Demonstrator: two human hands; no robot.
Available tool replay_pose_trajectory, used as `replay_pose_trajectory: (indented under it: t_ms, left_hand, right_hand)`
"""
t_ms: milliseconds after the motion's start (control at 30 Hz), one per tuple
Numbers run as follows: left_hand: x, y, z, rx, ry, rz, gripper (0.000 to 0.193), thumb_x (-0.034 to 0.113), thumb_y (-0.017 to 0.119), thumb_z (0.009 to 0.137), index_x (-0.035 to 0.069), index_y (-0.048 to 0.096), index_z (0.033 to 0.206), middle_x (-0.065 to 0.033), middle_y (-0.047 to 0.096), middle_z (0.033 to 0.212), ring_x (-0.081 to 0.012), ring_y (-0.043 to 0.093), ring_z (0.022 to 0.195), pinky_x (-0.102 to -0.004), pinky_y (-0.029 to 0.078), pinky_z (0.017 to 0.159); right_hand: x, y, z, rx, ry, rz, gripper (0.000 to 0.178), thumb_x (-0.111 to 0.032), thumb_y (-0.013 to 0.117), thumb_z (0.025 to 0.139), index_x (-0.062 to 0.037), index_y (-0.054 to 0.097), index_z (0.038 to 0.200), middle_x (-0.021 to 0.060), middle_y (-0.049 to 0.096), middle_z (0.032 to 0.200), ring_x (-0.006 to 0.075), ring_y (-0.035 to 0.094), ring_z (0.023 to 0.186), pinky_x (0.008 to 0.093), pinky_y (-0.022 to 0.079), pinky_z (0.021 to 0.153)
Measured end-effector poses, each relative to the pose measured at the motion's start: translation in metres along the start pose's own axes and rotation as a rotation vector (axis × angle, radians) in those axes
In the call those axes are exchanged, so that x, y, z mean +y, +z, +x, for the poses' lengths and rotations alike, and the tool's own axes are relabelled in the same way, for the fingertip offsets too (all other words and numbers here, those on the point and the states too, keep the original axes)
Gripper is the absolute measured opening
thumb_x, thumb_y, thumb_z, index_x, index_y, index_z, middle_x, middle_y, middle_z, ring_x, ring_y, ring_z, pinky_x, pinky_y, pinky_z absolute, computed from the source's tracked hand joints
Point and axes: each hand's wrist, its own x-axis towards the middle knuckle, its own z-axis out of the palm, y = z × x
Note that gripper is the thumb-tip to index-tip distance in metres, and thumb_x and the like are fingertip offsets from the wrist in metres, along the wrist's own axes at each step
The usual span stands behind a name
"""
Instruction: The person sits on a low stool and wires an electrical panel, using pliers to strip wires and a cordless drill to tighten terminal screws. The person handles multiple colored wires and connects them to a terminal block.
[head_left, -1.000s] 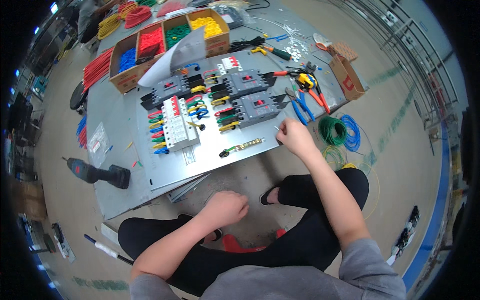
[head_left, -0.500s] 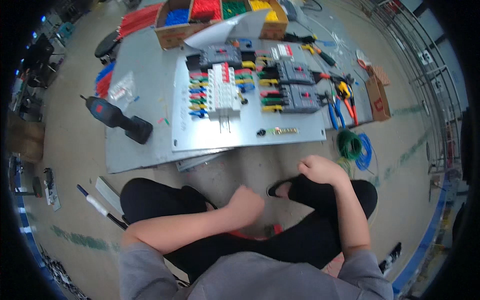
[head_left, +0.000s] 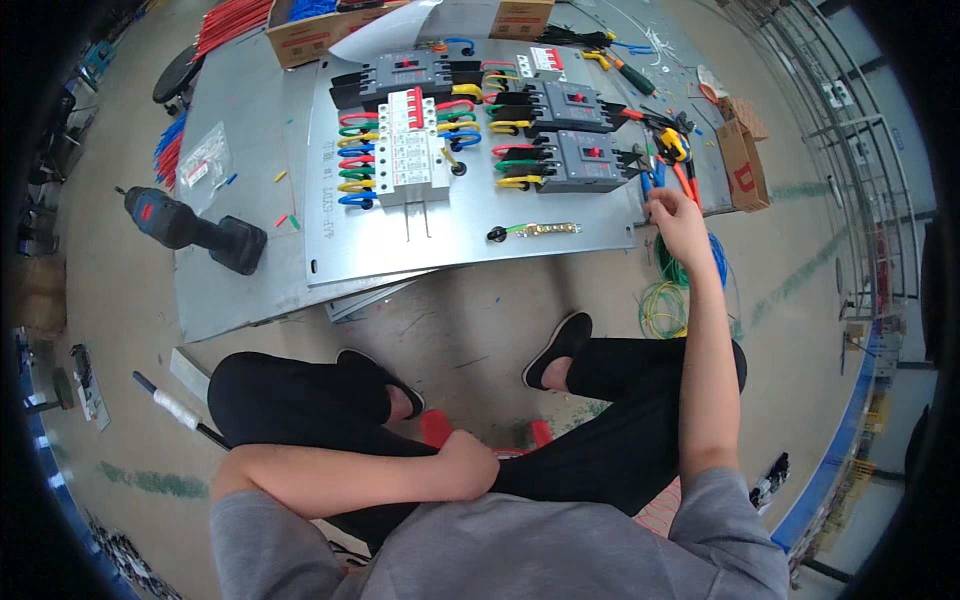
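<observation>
My right hand (head_left: 678,228) reaches to the board's right edge, fingers curled in on the handles of blue-handled pliers (head_left: 647,183). The pliers lie on the table, their lower handles covered by the hand. Down in my lap rests my left hand (head_left: 468,466), its fingers hidden from view. On the table lies a metal mounting plate (head_left: 380,245) with a row of white miniature circuit breakers (head_left: 411,165), wired in several colours. Larger grey breakers (head_left: 582,160) sit to their right, another (head_left: 408,72) behind. A brass terminal bar (head_left: 548,230) is near the plate's front edge.
A cordless drill (head_left: 195,228) and a plastic bag (head_left: 207,168) lie at left. Yellow-and-orange wire strippers (head_left: 677,148) and a cardboard box (head_left: 742,165) are at right. Coiled green-yellow wire (head_left: 662,308) lies on the floor. Cartons (head_left: 305,38) stand at the back.
My right hand has gone from above my knee forward to the pliers. My left hand has drawn back into my lap. The view has shifted, so the table appears higher and further left.
</observation>
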Motion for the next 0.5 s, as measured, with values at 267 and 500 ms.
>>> replay_pose_trajectory:
  t_ms: [267,500]
  left_hand:
    - [-0.036,-0.024,-0.007,0.150,-0.096,-0.102,0.026,0.024,0.066,0.096,0.007,0.086,0.097,-0.0162,0.083,0.100,-0.0359,0.081,0.093,-0.0507,0.061,0.071]
    - [-0.116,-0.127,-0.123,1.620,-0.533,-0.207,0.012,0.009,0.069,0.092,0.008,0.066,0.081,-0.0116,0.065,0.078,-0.0339,0.065,0.074,-0.0464,0.050,0.067]
  right_hand:
    - [-0.011,0.039,0.000,-0.007,-0.129,-0.180,0.060,-0.026,0.072,0.097,-0.0007,0.057,0.149,0.0257,0.063,0.141,0.0423,0.059,0.136,0.0482,0.047,0.117]
    - [-0.028,0.016,-0.021,-0.170,-0.020,-0.252,0.056,-0.026,0.073,0.097,0.0012,0.060,0.144,0.0238,0.061,0.143,0.0437,0.060,0.134,0.0463,0.050,0.114]
